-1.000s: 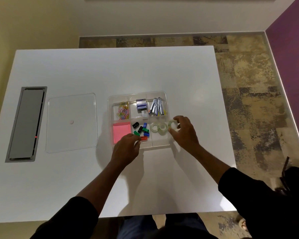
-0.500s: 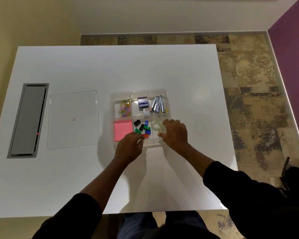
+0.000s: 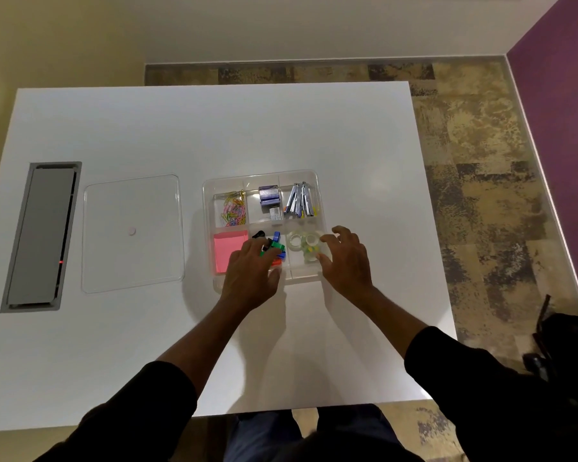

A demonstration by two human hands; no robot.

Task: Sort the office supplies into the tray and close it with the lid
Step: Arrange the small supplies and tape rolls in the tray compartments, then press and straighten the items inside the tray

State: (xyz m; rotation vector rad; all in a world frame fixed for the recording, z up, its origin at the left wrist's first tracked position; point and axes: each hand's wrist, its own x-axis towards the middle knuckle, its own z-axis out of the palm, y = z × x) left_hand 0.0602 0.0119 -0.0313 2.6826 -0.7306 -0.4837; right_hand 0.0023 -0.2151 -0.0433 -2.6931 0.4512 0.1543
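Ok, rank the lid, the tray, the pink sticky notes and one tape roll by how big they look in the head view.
1. Tray and lid: too alike to rank.
2. Pink sticky notes, partly hidden by the left hand.
3. Tape roll.

Both hands crowd the tray's (image 3: 207, 195) near edge: the left hand (image 3: 251, 278) covers the binder-clip compartment, the right hand (image 3: 347, 261) blocks its 3 o'clock corner. The lid (image 3: 132, 233) lies at 9 o'clock, unobstructed. The worktop (image 3: 214, 128) toward 12 o'clock is bare.
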